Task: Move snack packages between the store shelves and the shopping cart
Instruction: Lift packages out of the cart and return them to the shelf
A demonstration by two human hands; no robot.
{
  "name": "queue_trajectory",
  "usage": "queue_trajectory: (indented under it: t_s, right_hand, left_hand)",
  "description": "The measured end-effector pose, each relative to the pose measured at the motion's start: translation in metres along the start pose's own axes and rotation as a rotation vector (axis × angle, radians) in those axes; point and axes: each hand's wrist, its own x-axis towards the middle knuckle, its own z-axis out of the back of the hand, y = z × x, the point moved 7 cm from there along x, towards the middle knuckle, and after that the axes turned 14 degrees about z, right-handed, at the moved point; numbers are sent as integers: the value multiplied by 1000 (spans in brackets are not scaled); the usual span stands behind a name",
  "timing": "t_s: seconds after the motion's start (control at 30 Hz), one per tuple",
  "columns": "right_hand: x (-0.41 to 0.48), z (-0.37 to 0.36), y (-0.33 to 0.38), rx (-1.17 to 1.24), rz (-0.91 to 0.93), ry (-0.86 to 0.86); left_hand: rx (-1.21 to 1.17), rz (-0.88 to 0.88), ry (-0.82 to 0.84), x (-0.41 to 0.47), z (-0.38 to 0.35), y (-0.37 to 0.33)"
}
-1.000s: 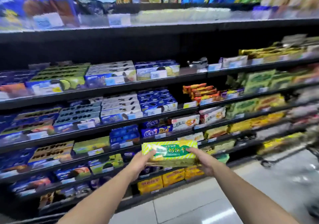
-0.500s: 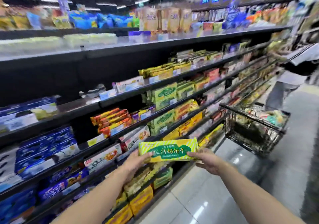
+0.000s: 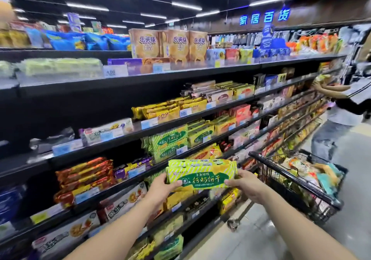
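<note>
The store shelves fill the left side and run far to the right, full of snack packs. On a middle shelf lies a stack of green packs, of the same look as the one that is held. Below and nearer, the left hand grips the left end of a green biscuit package, with its thumb on the front face. The package is level in the air, in front of the shelves and just left of the cart. The right hand grips its right end, fingers curled around the edge. On the right stands the shopping cart on the floor, with packs inside. Far right, another person reaches to a shelf.
</note>
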Motion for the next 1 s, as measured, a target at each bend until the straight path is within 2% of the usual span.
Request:
queue_trajectory:
  t_s: [0.17,0.37,0.6,0.8,1.0]
  right_hand:
    - [80,32,-13,-71,-14,17]
    - [179,71,-7,-208,12,94]
    - [257,106,-7,-315,62,188]
    - [332,141,-17,-531,198,352]
    - [395,176,-8,-591,352,477]
  left_hand:
    - [46,-29,-42,78,-18,-23]
    - [129,-82,-186,154,-43,-57]
    - [203,-31,-336,213,-67,-75]
    - [214,-31,-502,245,-100,-94]
    - [156,17,-677,254,-142,-120]
